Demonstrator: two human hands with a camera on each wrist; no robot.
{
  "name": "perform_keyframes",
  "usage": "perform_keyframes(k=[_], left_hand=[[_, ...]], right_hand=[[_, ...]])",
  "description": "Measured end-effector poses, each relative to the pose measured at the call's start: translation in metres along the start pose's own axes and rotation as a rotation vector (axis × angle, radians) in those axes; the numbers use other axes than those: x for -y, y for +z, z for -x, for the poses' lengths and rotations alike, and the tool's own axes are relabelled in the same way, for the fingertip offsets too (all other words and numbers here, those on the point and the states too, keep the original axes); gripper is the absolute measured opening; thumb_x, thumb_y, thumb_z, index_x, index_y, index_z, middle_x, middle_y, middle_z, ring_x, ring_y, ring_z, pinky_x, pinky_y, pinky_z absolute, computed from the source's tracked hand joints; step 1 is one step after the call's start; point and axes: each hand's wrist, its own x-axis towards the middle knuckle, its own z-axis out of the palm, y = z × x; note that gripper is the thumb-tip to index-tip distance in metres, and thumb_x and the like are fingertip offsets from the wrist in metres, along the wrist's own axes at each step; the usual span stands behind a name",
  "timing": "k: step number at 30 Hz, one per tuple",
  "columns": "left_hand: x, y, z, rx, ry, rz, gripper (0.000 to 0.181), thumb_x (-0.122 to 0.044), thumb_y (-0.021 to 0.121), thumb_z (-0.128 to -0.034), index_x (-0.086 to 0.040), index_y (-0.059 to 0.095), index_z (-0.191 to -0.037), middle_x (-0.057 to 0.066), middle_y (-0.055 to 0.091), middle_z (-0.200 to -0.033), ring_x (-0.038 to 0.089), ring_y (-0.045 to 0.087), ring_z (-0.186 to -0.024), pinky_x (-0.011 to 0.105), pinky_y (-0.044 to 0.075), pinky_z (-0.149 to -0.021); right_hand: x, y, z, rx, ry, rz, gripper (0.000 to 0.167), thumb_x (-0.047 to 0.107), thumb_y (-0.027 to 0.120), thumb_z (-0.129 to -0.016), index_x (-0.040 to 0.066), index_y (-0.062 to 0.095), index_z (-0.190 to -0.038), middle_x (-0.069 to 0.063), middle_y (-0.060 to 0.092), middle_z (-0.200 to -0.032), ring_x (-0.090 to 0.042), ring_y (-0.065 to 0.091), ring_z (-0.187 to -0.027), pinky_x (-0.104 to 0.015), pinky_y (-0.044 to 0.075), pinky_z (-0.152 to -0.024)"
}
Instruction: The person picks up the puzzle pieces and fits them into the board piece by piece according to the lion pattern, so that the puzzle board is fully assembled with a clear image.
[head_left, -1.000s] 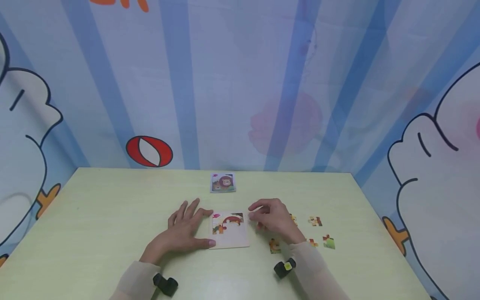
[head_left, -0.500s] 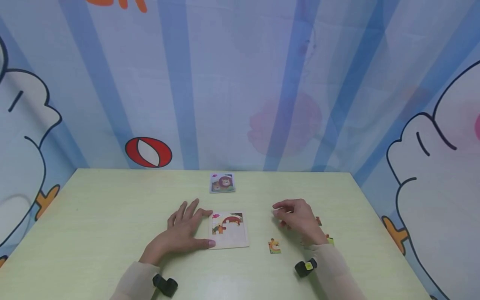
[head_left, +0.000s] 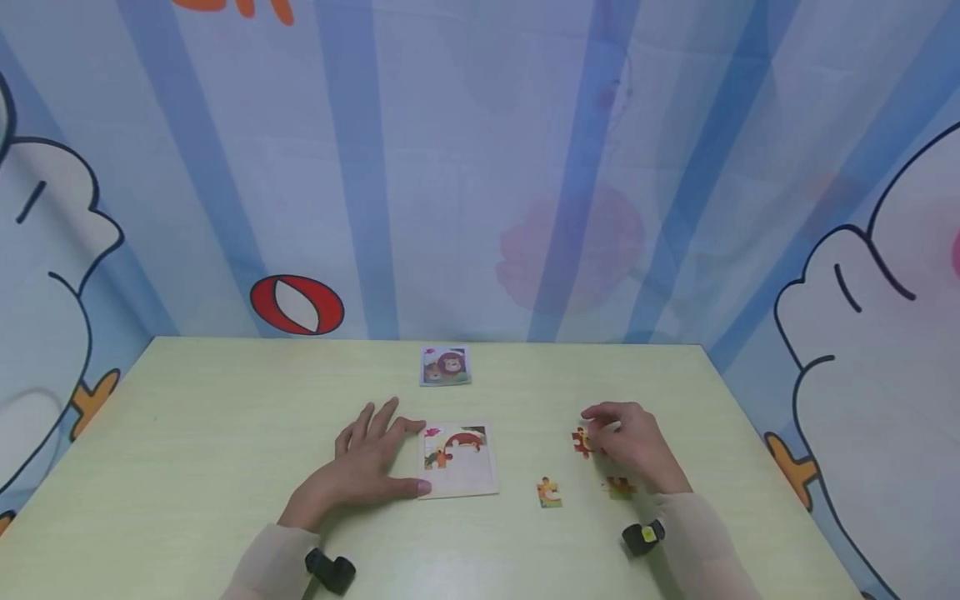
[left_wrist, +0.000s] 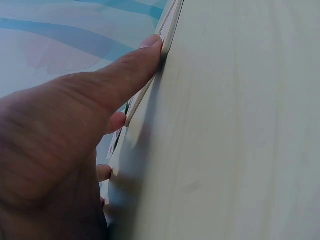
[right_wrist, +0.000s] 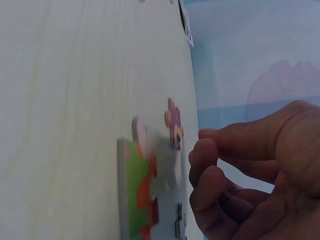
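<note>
On the table [head_left: 225, 433], the spread left hand [head_left: 363, 465] braces the puzzle board [head_left: 467, 482] while the right hand [head_left: 633, 440], its grip impossible to tell, seems to be choosing the piece [head_left: 581, 442] beside it, calling for a light pinch.

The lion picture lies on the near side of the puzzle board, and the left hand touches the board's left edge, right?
Not quite: the head view shows the lion picture beyond the puzzle board, on its far side. The left hand does touch the board's left edge.
</note>
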Motion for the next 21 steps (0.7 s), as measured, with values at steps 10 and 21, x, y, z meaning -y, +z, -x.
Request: perform_keyframes(k=[10, 21], left_hand=[[0.0076, 0.0060, -0.0026, -0.014, 0.001, 0.001, 0.091, -0.064, 0.084, -0.0825, -0.026, 0.049, -0.157, 0.018, 0.011, -0.182, 0.053, 0.000, -0.166, 0.081, 0.008, -0.124], [0.0051, 0.0050, 0.0002, -0.041, 0.044, 0.015, 0.091, -0.075, 0.078, -0.0823, -0.026, 0.051, -0.154, 0.022, 0.015, -0.179, 0.058, 0.006, -0.163, 0.085, 0.009, -0.120]], right_hand=[[-0.0076, -0.0007, 0.0004, 0.080, -0.073, 0.133, 0.034, 0.010, 0.071, -0.099, 0.016, 0.073, -0.132, -0.021, 0.067, -0.133, -0.030, 0.066, -0.106, -0.040, 0.055, -0.078], [-0.0075, 0.0067, -0.0021, 0.050, -0.082, 0.175, 0.025, 0.004, 0.069, -0.097, 0.013, 0.069, -0.121, -0.019, 0.065, -0.127, -0.030, 0.060, -0.101, -0.044, 0.053, -0.083]])
